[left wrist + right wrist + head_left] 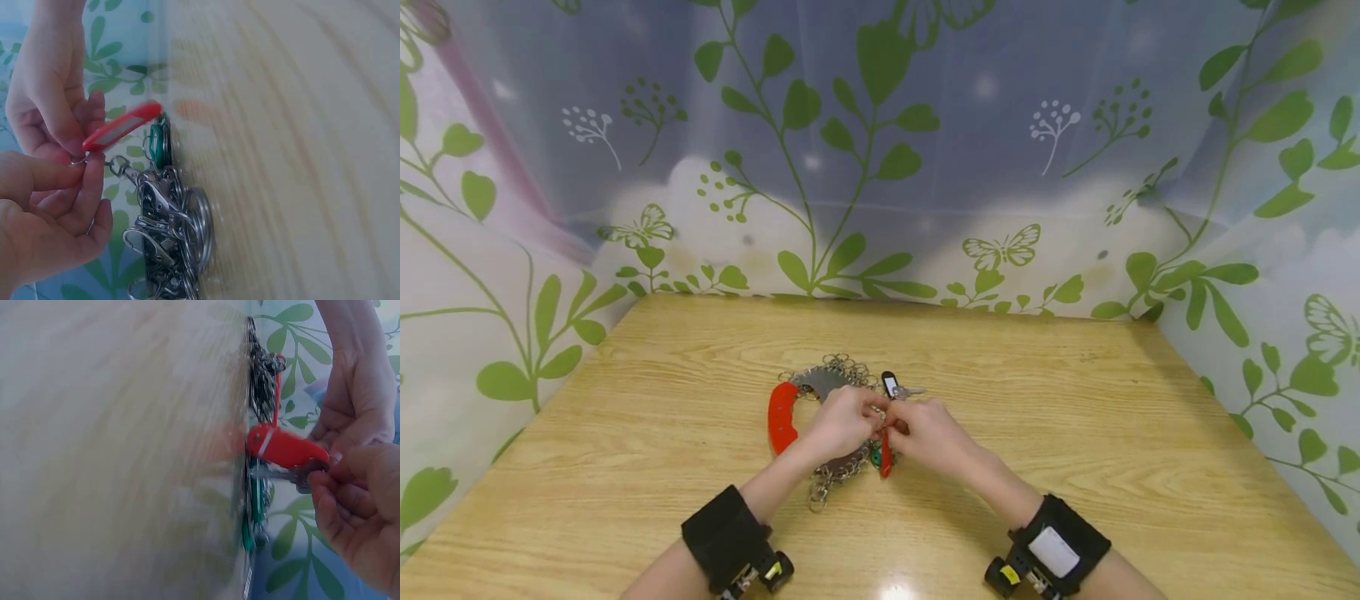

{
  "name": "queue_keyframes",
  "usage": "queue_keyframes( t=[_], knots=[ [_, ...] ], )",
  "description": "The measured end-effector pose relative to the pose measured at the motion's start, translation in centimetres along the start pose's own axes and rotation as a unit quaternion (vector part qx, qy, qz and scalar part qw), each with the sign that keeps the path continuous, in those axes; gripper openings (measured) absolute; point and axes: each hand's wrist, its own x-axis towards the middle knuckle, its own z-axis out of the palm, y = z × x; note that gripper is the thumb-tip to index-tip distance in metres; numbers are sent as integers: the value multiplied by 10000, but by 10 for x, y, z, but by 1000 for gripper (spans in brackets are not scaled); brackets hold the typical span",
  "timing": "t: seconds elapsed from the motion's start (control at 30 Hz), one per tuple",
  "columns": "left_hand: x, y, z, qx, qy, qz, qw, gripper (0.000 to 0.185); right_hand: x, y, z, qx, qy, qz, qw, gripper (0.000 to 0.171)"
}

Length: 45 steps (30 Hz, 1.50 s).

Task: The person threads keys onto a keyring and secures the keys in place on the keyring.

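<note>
My left hand [844, 421] pinches a small metal ring [78, 161] between thumb and fingers, beside a swivel clasp [128, 172]. Fingertip to fingertip with it, my right hand [931, 429] pinches a silver key [275, 475] by its head. A red key tag [886, 454] hangs down from between the hands, next to that key. Under my left hand lies a grey curved plate [823, 382] with a red handle [781, 419], edged with metal rings and clasps [165, 219]. Fingertips hide part of the small ring.
Just beyond the hands, a black key tag [890, 383] with a white label lies by a key [912, 391]. A green tag [876, 456] sits near the red one. The wooden table [1037, 375] is bordered by leaf-patterned curtains [850, 183].
</note>
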Motion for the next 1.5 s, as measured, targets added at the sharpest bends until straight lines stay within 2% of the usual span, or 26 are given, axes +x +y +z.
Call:
queue_keyframes(
  t=[0.13,0.3,0.4,0.67,0.83,0.97,1.1,1.3,1.5],
  knots=[
    [1,1,1,-12,28,-14,10000,31,-1,0,3,-145,115,38,9998,7],
    [1,-1,1,-359,12,-99,9993,28,-2,0,1,-228,162,626,9976,8],
    [1,-1,0,-514,5,-139,9986,27,-2,1,-2,-17,126,942,9955,7],
    [1,0,-2,-652,93,-269,9975,25,0,4,-5,803,-147,1185,9896,8],
    [1,-1,-2,-681,102,-333,9971,22,0,4,-3,827,-69,1112,9903,7],
    [0,0,-2,-733,91,-331,9967,23,1,2,-1,284,209,664,9972,5],
    [-1,1,-2,-728,79,-299,9969,24,1,0,0,-160,481,304,9983,7],
    [-1,-1,-1,-794,74,-239,9965,22,1,0,2,-107,522,448,9976,7],
    [-1,-1,-1,-707,65,-176,9973,22,1,0,2,-100,564,359,9977,9]
  ],
)
